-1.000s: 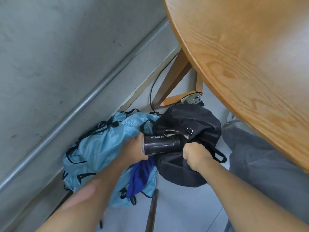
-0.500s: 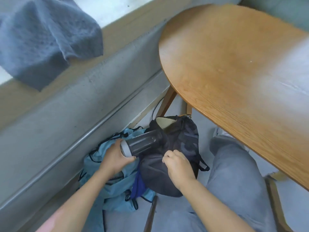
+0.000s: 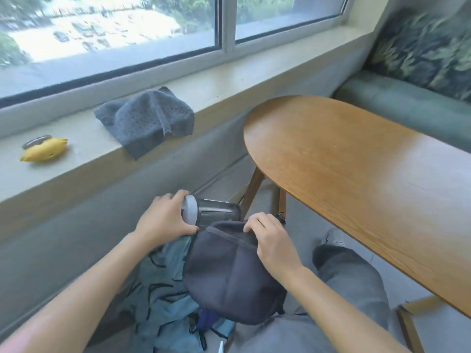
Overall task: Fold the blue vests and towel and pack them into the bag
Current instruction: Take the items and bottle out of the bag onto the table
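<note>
Left hand [image 3: 163, 220] gripped bottle [image 3: 211, 212] by its lid end above dark bag [image 3: 229, 276]; right hand [image 3: 272, 242] pinched bag's rim. Blue vests [image 3: 163, 301] lay beside; towel [image 3: 145, 118] on windowsill [image 3: 229, 80].

Down by the wall, the left hand [image 3: 164, 220] grips the capped end of a dark bottle [image 3: 216, 212] lying sideways at the mouth of the dark bag [image 3: 229, 276], whose rim the right hand [image 3: 274, 243] pinches (light-blue vests [image 3: 163, 296] heaped beside it), while a grey towel [image 3: 145, 119] droops over the windowsill's [image 3: 229, 77] front edge.
</note>
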Demonstrator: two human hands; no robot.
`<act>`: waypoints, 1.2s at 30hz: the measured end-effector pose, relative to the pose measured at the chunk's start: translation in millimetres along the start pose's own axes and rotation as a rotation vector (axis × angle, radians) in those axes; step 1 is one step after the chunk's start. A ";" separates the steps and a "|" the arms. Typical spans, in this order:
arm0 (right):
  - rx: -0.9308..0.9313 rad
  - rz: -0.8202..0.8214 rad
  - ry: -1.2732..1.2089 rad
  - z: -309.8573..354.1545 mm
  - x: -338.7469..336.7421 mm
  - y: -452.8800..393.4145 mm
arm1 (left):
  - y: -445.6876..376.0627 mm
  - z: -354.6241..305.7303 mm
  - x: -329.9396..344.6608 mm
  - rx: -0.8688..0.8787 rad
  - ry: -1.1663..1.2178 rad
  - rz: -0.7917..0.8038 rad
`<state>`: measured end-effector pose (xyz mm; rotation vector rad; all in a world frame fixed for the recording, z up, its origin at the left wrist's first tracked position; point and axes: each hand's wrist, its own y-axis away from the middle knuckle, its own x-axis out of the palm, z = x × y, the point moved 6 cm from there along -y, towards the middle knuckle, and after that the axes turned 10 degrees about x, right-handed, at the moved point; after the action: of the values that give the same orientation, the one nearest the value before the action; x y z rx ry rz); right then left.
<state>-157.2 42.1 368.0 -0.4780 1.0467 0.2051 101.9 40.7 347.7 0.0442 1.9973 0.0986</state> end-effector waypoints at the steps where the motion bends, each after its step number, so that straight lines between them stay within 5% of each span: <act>1: -0.035 -0.029 -0.003 9.8 -11.7 -0.1 | 1.2 -5.5 -17.7 0.030 -0.028 -0.010; 9: -0.546 -0.331 0.091 97.0 -120.2 21.9 | 14.9 -73.1 -165.9 0.264 -0.209 -0.168; 13: -0.651 -0.448 0.167 106.9 -173.5 19.1 | 18.9 -103.3 -230.3 0.326 -0.274 -0.223; 26: -0.601 -0.756 0.492 69.2 -384.3 -38.3 | 12.1 -223.5 -330.4 0.489 -0.379 -0.387; 36: -0.393 -0.728 0.751 -57.1 -443.8 -38.3 | -33.7 -319.6 -325.2 0.573 -0.427 -0.487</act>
<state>-405.8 8.7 740.4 -1.3219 1.4850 -0.4643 -53.1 -33.5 771.4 -0.0510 1.5043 -0.7372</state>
